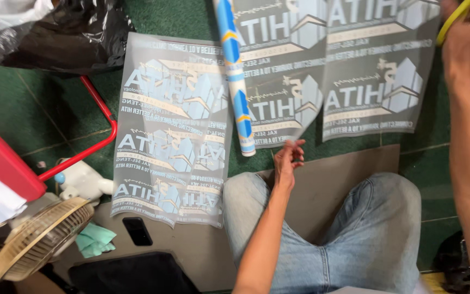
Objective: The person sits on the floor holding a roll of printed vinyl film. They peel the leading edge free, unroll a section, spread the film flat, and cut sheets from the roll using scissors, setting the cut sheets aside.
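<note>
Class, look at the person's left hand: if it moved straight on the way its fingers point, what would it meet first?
The left hand points up the picture, its fingertips at the lower edge of the printed transparent sheet. It would probably meet that sheet first; the blue-and-white roll lies just to the side. Depth is hard to judge.

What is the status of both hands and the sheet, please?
Left hand pinching printed film sheet at its lower edge. Right hand holding yellow-handled scissors. Blue roll lying across the sheet.

Translucent glossy plastic film sheets [172, 130], printed white and blue; smooth shiny blue-and-white rolled tube [235, 76], probably paper or film; matt brown cardboard sheet [338, 185]; crinkled glossy black plastic bag [66, 32]; green floor tiles [23, 114], dull sheen.
</note>
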`<state>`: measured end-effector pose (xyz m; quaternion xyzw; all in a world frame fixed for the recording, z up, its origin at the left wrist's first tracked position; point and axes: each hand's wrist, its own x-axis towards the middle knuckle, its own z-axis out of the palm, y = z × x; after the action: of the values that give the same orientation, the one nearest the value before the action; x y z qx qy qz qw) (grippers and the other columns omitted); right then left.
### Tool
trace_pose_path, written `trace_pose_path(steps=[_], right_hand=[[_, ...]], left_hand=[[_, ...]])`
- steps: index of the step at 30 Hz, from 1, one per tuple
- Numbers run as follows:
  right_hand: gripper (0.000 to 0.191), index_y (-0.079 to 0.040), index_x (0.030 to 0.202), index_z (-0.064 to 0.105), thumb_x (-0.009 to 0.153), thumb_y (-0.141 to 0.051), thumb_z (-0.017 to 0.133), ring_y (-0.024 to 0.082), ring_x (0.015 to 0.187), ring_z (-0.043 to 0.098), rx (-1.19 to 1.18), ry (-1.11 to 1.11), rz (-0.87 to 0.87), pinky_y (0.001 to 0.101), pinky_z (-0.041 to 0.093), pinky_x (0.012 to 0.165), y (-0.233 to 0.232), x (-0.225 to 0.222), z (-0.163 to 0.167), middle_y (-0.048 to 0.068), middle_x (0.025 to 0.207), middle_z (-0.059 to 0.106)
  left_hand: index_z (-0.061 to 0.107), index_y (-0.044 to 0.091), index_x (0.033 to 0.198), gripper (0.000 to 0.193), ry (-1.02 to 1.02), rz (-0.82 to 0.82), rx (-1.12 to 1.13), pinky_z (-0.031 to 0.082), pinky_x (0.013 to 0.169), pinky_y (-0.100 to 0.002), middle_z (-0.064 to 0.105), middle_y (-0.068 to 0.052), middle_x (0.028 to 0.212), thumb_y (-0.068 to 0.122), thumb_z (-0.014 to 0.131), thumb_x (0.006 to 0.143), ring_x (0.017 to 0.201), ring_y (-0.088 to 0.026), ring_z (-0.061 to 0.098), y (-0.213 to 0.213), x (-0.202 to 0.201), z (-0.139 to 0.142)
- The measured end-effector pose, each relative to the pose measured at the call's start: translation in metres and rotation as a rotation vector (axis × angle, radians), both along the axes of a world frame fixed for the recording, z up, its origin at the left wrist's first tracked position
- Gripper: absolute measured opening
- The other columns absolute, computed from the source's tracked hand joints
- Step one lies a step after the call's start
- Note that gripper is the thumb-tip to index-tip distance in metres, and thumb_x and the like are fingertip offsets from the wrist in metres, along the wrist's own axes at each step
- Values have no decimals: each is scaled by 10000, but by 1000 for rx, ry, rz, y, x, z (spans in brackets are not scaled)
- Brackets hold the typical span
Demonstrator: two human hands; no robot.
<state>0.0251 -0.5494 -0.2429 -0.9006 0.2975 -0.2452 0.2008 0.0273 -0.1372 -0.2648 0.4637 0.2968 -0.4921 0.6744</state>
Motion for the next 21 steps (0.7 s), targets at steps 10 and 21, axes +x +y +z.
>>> trace_pose_path(steps=[10, 21], right_hand=[[423, 15, 1230, 691, 874, -87, 896, 150, 913, 763, 593, 1, -202, 305, 606, 786, 20, -7, -17, 88, 1052, 786], [179, 43, 1124, 639, 988, 38, 755, 81, 868, 681, 587, -277, -40, 252, 538, 743, 14, -42, 35, 47, 983, 741]], left_hand=[[645, -10, 1254, 521, -747, -345, 471, 557, 725, -310, 745, -92, 1007, 275, 810, 850, 813, -175, 709, -66, -16, 36], [744, -6, 1176, 257, -770, -167, 405, 576, 676, -265, 712, -68, 924, 170, 701, 993, 746, -118, 672, -98, -53, 53]])
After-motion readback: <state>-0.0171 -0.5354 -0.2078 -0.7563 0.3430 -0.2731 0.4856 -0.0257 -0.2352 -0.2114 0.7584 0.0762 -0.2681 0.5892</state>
